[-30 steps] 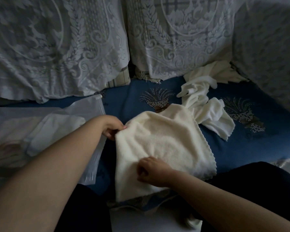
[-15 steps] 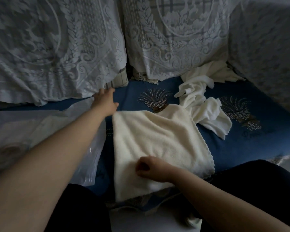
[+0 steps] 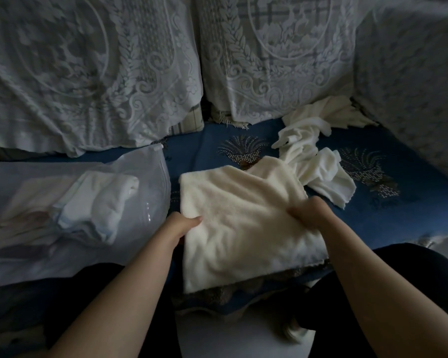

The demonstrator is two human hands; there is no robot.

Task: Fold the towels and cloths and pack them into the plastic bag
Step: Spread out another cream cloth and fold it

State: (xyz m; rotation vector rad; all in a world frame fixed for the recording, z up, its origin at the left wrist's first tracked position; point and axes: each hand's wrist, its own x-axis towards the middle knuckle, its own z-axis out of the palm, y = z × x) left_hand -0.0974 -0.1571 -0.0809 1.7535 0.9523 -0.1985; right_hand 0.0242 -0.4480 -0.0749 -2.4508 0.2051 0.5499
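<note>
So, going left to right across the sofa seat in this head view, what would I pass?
Plastic bag with folded cloths inside → left hand → cream towel → right hand → heap of unfolded white cloths.

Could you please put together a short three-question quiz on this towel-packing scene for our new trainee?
1. True or false: both hands grip the cream towel.
2. Where does the plastic bag lie relative to that towel? A) on the person's left B) on the person's right C) on top of it
3. Fill in: the crumpled white cloths lie on the blue ____, beyond the towel.

Key:
1. True: the left hand holds its left edge, the right hand its right side.
2. A; folded cloths already show inside.
3. Seat cover.
</note>
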